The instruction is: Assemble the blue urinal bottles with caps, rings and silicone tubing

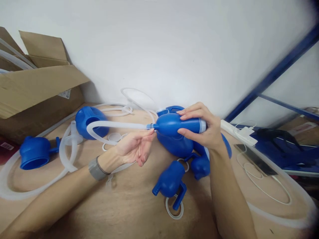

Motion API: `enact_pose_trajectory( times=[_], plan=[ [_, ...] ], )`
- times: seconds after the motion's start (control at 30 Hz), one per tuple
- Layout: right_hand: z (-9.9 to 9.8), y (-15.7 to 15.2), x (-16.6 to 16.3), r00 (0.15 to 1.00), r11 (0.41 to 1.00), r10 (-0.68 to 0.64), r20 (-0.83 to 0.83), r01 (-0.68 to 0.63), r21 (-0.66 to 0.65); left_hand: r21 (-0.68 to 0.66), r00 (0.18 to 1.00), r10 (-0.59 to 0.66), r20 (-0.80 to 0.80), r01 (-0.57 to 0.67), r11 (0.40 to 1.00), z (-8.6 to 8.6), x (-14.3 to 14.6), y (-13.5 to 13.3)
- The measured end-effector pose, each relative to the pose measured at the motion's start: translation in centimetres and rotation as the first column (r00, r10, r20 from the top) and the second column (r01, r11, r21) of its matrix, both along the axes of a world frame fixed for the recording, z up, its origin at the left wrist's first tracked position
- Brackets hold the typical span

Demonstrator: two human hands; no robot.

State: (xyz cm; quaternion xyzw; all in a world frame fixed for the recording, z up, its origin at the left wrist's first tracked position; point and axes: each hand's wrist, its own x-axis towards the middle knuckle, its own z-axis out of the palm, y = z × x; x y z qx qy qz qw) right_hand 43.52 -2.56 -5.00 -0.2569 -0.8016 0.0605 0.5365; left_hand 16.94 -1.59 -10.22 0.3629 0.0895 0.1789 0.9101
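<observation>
My right hand (203,124) is wrapped round a blue plastic bulb-shaped part (169,122), held sideways with a pale ring at its right end. A translucent hose (119,125) reaches the part's narrow left spout, and a small clear collar shows at the joint. Just below that joint, my left hand (137,146) has its thumb and forefinger closed at the hose end, its other fingers curled. Behind and below the held part sits a larger blue container (176,144). Nearer me lies another blue spouted part (170,179) with a bent arm, beside a white ring (174,207).
A cardboard box (45,83) with hoses stands left. Also left are a blue container (91,122), a blue open-mouthed part (35,152) and coiled hose (15,196). A power strip (239,132), phone (256,159) and white cable lie right, near a blue frame (274,73).
</observation>
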Motion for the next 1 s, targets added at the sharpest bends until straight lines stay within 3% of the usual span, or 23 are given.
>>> enact_pose_trajectory(
  times=[0.27, 0.47, 0.7, 0.83, 1.0],
  plan=[
    [-0.1, 0.2, -0.4, 0.999, 0.997, -0.016, -0.049, 0.019, 0.069, 0.26, 0.989, 0.127, -0.078, -0.102, 0.96, 1.1, 0.0, 0.0],
    [0.2, -0.1, -1.0, 0.995, 0.995, -0.07, -0.073, 0.075, 0.069, 0.278, 0.964, 0.237, -0.124, -0.195, 0.941, 1.8, 0.0, 0.2],
    [-0.1, 0.5, -1.1, 0.985, 0.992, -0.106, -0.137, 0.113, 0.049, 0.294, 0.936, 0.285, -0.207, -0.219, 0.93, 2.1, 0.0, 0.0],
    [0.3, 0.3, -0.1, 0.969, 0.982, -0.122, -0.215, 0.149, 0.113, 0.405, 0.834, 0.504, -0.224, -0.39, 0.827, 1.4, 0.3, 0.1],
    [0.8, -0.9, -0.2, 0.977, 0.963, -0.182, -0.111, 0.2, 0.181, 0.648, 0.744, 0.649, -0.156, -0.419, 0.636, 1.7, 0.2, -0.1]
  ],
)
